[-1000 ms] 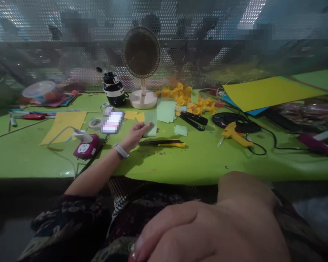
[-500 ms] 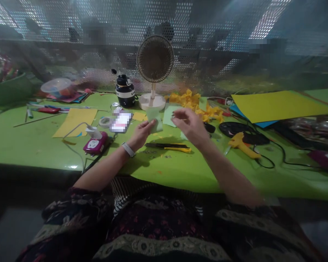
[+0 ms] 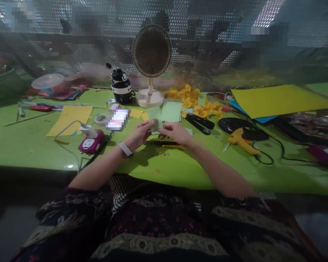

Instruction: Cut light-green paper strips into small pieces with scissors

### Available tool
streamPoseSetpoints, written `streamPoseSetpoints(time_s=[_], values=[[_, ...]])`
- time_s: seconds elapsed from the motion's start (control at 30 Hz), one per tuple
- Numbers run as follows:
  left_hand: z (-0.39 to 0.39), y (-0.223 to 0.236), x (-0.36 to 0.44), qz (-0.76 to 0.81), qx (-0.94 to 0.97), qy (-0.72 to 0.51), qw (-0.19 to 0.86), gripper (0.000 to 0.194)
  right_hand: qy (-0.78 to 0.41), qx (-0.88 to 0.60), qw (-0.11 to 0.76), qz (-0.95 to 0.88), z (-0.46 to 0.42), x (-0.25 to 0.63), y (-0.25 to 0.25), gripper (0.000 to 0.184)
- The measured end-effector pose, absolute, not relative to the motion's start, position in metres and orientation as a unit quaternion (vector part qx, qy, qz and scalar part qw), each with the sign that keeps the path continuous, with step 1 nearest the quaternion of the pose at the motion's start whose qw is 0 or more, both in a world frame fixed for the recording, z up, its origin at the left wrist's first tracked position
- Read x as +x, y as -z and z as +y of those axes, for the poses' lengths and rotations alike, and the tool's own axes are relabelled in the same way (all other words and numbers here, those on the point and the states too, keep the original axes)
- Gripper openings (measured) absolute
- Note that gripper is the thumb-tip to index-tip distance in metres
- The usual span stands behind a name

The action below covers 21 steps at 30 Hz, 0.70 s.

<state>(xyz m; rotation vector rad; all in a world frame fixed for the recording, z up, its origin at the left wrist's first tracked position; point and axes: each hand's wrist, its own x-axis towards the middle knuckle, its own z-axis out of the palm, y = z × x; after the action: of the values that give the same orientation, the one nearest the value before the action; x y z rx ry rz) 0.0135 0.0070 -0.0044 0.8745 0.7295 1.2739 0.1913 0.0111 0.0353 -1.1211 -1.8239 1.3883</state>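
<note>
A small pale green piece of paper (image 3: pixel 154 115) is pinched upright in my left hand (image 3: pixel 143 133), thumb over its face. My right hand (image 3: pixel 176 133) has its fingers closed at the paper's lower right edge. Just beyond my right hand lies a stack of light green paper (image 3: pixel 172 110) on the green table (image 3: pixel 153 178). Below my hands, partly covered by them, is a yellow and black utility knife (image 3: pixel 175 145). A black stapler (image 3: pixel 199 123) rests to the right of my right hand.
Behind stand a fan (image 3: pixel 150 98) and a dark bottle (image 3: pixel 121 89), with orange paper flowers (image 3: pixel 184 96) nearby. A yellow glue gun (image 3: pixel 243 141) with its cord lies right. Left are a phone (image 3: pixel 118 119), a tape roll (image 3: pixel 101 119), a purple power socket (image 3: pixel 91 142) and yellow paper (image 3: pixel 71 120).
My right hand has come down and left from above the light green stack to the paper in my left hand. The stapler has come into fuller view. The camera view has shifted slightly.
</note>
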Motion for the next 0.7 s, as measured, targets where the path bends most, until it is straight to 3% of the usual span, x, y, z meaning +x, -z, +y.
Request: streamPoseSetpoints(time_s=[0.4,0.7], values=[[0.008,-0.001,0.009,0.338,0.361,-0.562,0.663,0.019,-0.54,-0.384,0.265,-0.701,0.009,0.191,-0.033,0.027],[0.005,-0.009,0.001,0.374,0.474,-0.486,0.632,0.032,-0.412,-0.397,0.295,-0.765,0.01,0.2,-0.032,0.032]])
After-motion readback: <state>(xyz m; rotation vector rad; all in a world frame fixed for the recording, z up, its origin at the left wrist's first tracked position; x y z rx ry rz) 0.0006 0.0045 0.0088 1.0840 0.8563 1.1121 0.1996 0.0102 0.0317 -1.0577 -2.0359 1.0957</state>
